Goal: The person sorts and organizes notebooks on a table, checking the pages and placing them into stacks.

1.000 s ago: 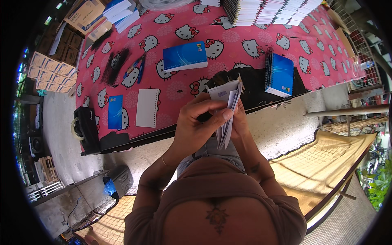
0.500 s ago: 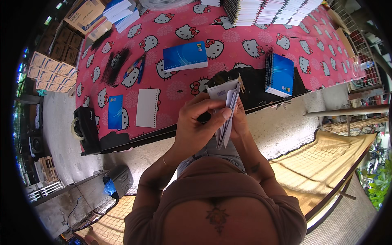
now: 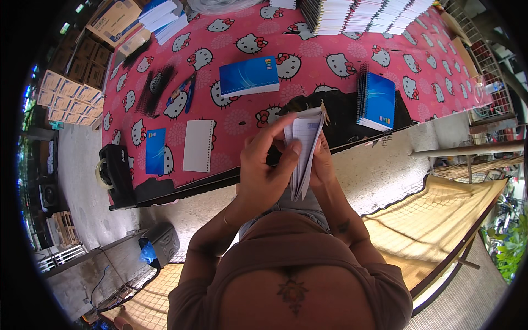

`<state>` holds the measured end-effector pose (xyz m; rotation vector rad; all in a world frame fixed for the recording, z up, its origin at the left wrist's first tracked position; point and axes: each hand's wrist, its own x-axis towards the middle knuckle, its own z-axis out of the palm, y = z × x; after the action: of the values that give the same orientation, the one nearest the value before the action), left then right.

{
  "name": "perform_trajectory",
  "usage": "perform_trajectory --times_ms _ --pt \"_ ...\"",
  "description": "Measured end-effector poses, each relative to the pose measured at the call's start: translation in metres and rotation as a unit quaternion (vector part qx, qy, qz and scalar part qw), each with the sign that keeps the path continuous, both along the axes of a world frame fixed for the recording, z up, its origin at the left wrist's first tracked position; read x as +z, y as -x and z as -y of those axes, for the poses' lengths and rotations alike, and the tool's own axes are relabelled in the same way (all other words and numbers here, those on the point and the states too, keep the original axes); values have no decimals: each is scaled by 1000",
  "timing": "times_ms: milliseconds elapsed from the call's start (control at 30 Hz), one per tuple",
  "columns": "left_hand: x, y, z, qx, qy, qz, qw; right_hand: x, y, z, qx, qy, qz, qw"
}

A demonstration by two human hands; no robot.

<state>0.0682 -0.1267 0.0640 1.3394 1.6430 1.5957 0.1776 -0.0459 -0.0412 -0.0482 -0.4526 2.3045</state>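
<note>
A thin bundle of white paper sheets [image 3: 304, 137] is held upright over the table's front edge, its pages slightly fanned. My left hand [image 3: 261, 168] grips it from the left, thumb lying on the front page and fingertips at the upper left edge. From the other side, my right hand [image 3: 323, 168] clasps the bundle's right edge; part of that hand is hidden by the paper. Left of the hands lie a white sheet punched along one side [image 3: 198, 146] and a narrow blue cover [image 3: 155, 151].
A blue-covered pad [image 3: 250, 77] and a coil-bound blue notebook [image 3: 378, 100] lie on the pink tablecloth [image 3: 308, 49]. Black binding coils [image 3: 155, 85], a blue-handled tool [image 3: 191, 94] and a tape dispenser [image 3: 117, 173] sit at left. Notebook stacks [image 3: 368, 15] stand behind.
My left thumb has slid down and left on the bundle, and the left fingers have lifted toward its top. More of the front page now shows. The right hand stays put.
</note>
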Motion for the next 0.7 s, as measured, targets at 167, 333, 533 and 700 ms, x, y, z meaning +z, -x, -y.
perform_trajectory --times_ms 167,333,533,700 --pt "0 9 2 -43 -21 -153 987 -1 -1 0 -6 1 -7 1000" --pt "2 7 3 -78 10 -38 996 -5 0 2 -11 4 -14 1000" --pt "-3 6 -2 -73 -10 26 997 -1 -1 3 -18 0 -4 1000" --pt "-2 7 -3 -89 -5 43 995 -1 -1 2 -17 3 -8 1000"
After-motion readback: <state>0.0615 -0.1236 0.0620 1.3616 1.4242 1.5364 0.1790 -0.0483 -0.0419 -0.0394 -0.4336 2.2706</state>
